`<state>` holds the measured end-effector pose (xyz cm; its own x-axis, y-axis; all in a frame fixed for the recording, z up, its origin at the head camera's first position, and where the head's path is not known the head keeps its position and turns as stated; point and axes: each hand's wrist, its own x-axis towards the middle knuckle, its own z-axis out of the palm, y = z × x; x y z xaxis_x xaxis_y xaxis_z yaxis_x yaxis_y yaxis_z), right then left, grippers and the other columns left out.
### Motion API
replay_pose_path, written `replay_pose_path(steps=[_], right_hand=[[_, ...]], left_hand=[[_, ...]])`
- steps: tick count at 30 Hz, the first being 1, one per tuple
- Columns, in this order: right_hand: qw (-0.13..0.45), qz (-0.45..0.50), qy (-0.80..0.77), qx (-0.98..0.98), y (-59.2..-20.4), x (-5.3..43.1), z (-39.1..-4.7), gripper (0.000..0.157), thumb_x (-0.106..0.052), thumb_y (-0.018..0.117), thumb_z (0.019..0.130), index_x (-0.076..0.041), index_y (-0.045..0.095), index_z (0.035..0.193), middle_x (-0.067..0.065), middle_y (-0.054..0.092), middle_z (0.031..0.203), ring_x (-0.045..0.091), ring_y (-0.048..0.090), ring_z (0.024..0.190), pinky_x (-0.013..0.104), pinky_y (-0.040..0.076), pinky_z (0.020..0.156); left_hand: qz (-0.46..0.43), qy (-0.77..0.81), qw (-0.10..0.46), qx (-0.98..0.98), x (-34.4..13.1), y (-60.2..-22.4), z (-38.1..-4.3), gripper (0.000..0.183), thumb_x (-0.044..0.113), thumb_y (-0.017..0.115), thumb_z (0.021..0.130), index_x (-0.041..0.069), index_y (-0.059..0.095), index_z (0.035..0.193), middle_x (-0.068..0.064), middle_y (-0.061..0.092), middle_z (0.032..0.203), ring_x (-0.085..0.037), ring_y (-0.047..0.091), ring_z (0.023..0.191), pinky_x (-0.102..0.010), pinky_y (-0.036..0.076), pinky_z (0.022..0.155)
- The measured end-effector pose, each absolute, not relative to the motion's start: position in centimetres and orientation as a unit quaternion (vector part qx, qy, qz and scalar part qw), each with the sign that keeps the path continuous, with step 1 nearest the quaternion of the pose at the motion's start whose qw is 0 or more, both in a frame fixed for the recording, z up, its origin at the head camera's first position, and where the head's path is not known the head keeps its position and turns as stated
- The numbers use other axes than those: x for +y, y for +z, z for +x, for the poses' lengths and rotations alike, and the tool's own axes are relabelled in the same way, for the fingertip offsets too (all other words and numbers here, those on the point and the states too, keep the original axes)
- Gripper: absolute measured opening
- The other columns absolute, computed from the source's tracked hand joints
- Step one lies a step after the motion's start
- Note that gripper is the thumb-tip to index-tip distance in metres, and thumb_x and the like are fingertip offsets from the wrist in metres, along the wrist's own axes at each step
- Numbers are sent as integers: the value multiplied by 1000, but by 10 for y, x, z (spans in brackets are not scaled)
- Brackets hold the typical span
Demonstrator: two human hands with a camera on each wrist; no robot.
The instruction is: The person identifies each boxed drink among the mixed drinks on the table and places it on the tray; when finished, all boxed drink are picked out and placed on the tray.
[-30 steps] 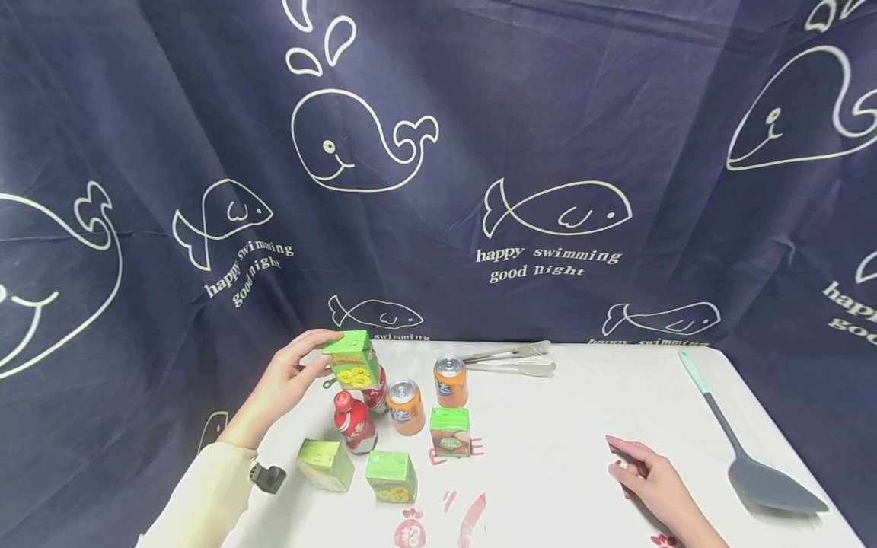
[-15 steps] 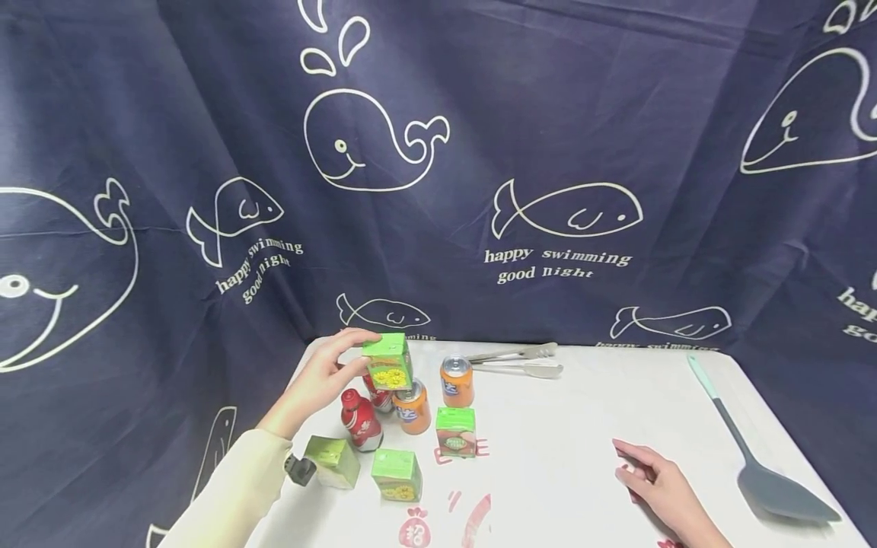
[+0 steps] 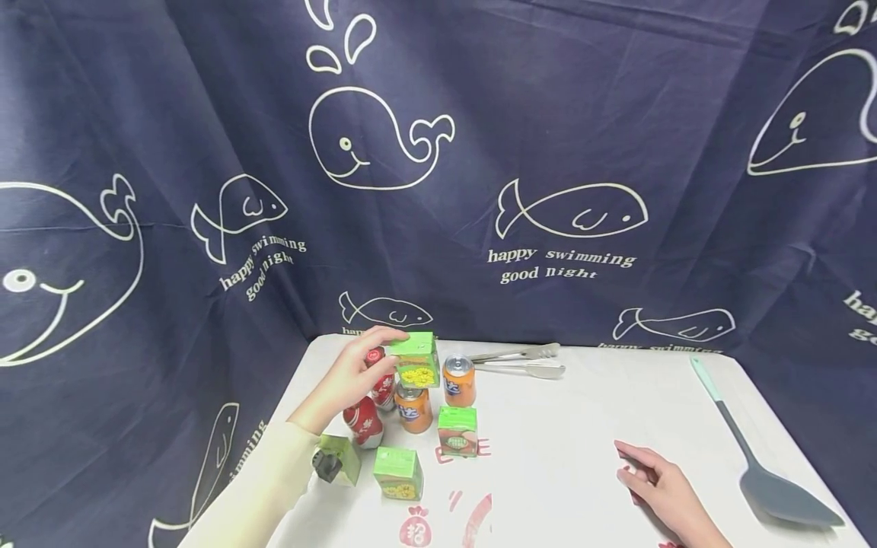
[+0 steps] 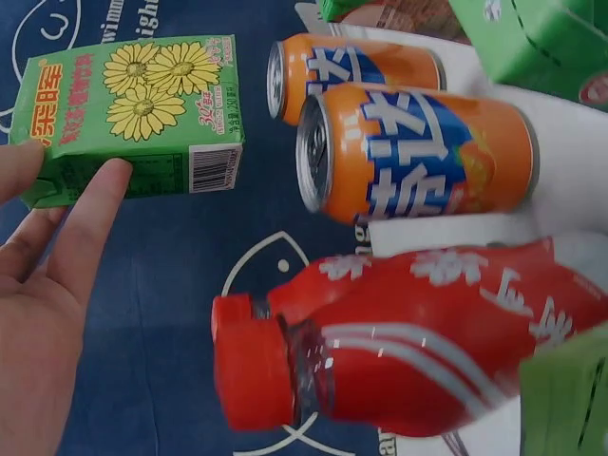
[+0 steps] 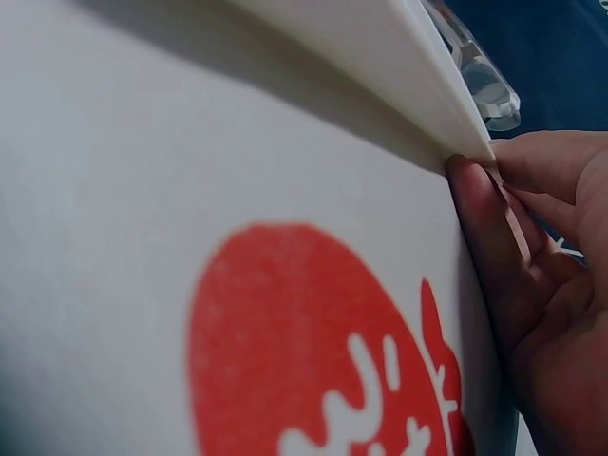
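Observation:
My left hand (image 3: 359, 371) grips a green drink carton (image 3: 417, 359) with yellow flowers on its front, raised over the back of the table. In the left wrist view, the fingers touch one end of the carton (image 4: 142, 114). Below it are two orange soda cans (image 4: 418, 152) and red bottles (image 4: 408, 337). My right hand (image 3: 659, 487) is low over the white tabletop at the right, index finger and thumb extended with a gap between them. In the right wrist view, its fingertips (image 5: 465, 166) overlap the edge of a white surface with a red print (image 5: 294, 332).
Other green cartons (image 3: 399, 473) stand at the front left, one partly behind my left wrist, another (image 3: 457, 431) before the cans. Metal tongs (image 3: 521, 361) lie at the back edge. A dark spatula (image 3: 781, 491) lies far right. A navy curtain (image 3: 438, 251) hangs behind the table.
My left hand has carried the green carton to the right, from above the red bottles to above an orange can. My right hand has stayed in place as the view shifts slightly.

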<state>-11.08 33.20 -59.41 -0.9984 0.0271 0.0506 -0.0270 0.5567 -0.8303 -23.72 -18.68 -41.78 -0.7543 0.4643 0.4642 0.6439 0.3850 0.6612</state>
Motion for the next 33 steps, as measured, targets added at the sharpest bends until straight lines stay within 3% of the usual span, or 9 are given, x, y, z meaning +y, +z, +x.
replay_pose_path(steps=[4, 11, 17, 33], right_hand=[[31, 6, 481, -876, -594, 332, -110, 46, -11, 75, 97, 4, 62, 138, 2, 62, 89, 16, 60, 57, 10, 39, 73], [24, 2, 481, -876, -595, 334, -111, 47, -12, 75, 97, 4, 61, 139, 2, 62, 90, 16, 61, 58, 10, 40, 73], [20, -3, 473, -881, -595, 333, -111, 48, -13, 75, 97, 3, 61, 140, 2, 62, 90, 16, 60, 58, 10, 39, 74], [5, -20, 463, -886, -596, 335, -112, 51, -17, 76, 97, 2, 60, 141, 4, 65, 101, 17, 60, 59, 12, 39, 75]], left_hand=[[-336, -447, 97, -823, -178, -419, -237, 43, -1, 72, 96, 18, 68, 134, 6, 65, 132, -16, 60, 123, -39, 49, 109], [-325, -453, 73, -827, -162, -422, -236, 41, 7, 73, 98, 23, 67, 135, 9, 63, 135, -16, 60, 115, -32, 59, 73], [-327, -466, 62, -820, -149, -427, -238, 39, 11, 72, 100, 25, 67, 135, 10, 63, 135, -14, 59, 125, -36, 61, 89], [-328, -475, 54, -815, -115, -438, -242, 41, 7, 74, 97, 25, 68, 134, 13, 63, 132, -11, 58, 124, -34, 56, 99]])
